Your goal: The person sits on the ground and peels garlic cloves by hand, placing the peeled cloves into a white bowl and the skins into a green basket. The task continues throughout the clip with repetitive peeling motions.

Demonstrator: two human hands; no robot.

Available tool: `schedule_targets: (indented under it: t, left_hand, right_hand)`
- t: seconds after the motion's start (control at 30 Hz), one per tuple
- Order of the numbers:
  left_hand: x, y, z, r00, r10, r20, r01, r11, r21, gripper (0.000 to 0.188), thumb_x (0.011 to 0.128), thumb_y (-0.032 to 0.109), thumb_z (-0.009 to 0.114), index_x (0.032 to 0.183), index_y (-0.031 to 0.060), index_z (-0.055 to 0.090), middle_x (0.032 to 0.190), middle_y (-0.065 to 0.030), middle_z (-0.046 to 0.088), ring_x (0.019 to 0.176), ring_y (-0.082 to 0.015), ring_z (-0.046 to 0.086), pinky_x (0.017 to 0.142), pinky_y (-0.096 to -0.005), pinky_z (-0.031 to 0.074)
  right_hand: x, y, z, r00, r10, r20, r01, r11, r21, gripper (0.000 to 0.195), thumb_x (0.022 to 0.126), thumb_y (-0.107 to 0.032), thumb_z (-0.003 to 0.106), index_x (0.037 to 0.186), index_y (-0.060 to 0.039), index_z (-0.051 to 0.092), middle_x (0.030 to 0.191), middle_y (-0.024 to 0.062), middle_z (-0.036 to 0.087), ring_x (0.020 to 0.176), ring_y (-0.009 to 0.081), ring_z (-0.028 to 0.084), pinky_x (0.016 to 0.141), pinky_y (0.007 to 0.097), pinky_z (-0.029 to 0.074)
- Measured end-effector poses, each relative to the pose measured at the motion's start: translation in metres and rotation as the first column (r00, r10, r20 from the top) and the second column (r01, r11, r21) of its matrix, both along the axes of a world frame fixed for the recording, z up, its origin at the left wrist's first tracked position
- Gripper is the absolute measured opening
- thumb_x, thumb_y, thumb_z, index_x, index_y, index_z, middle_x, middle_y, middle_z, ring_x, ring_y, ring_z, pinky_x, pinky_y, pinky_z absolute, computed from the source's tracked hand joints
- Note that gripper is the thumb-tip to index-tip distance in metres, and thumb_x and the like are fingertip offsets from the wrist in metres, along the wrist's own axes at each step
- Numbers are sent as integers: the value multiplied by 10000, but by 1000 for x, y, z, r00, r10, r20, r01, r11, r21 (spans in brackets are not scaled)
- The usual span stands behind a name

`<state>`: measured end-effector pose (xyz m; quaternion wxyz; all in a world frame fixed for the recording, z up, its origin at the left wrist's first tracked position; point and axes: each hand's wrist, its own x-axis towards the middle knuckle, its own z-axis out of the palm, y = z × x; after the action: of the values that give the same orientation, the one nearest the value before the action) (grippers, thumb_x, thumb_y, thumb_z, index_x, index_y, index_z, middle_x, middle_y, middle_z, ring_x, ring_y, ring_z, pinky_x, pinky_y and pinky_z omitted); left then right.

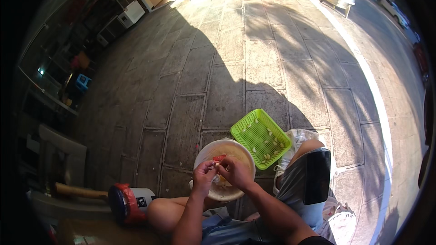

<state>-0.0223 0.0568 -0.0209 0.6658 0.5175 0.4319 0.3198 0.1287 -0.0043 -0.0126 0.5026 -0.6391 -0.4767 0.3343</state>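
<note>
Over a white round basin (250, 158), my left hand (203, 178) and my right hand (235, 173) meet with fingertips pinched together. Between them is a small pale piece (217, 164), apparently a garlic clove, mostly covered by the fingers. A small red object (219, 158) shows just beyond the fingertips; its kind is unclear. Brownish contents lie in the basin, partly hidden by my hands. Beyond it to the right, a bright green perforated plastic basket (238, 125) sits on the paving with several pale cloves (266, 142) scattered over its bottom.
A dark phone (317, 177) rests on my right thigh. At my left knee stands a white container (144, 194) with a dark lid and red plastic (130, 204) around it, near a wooden handle (80, 191). Stone paving (185, 112) stretches ahead; a blue stool (82, 82) is farther left.
</note>
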Motion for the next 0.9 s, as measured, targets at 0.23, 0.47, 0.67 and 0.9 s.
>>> schedule_targets:
  t: [0.23,0.47,0.67,0.9]
  left_hand:
    - [3,-2,6,1000,-17,18,17,999,45,144,900,22,643,1044,19,636,973,-72,691,837,-122,649,768,-255,529]
    - [2,-1,5,1000,0,12,-1,999,49,163,899,-6,622,1060,16,619,995,-78,685,862,-122,645,789,-268,533]
    - [1,0,0,998,-7,-58,15,991,130,184,892,-31,617,1071,11,613,1054,-88,679,893,-123,637,800,-269,529]
    - [6,-4,3,995,-38,-95,64,957,282,206,866,-42,634,1057,34,634,1091,-81,684,839,-102,620,763,-246,517]
  right_hand:
    - [0,2,-12,998,-37,-41,37,999,-1,221,838,-263,684,842,-45,649,775,138,649,705,311,647,634,427,488]
    - [2,-1,4,997,-33,-67,31,999,-28,216,843,-255,688,876,-43,659,810,130,675,733,290,668,663,385,515]
    - [-1,-1,-3,980,-5,-201,8,1000,15,242,877,-250,670,937,-15,672,834,119,689,740,209,669,665,334,515]
    - [3,2,-8,792,11,-610,-109,986,-124,245,893,-257,659,887,-13,678,765,-9,609,670,81,539,610,239,442]
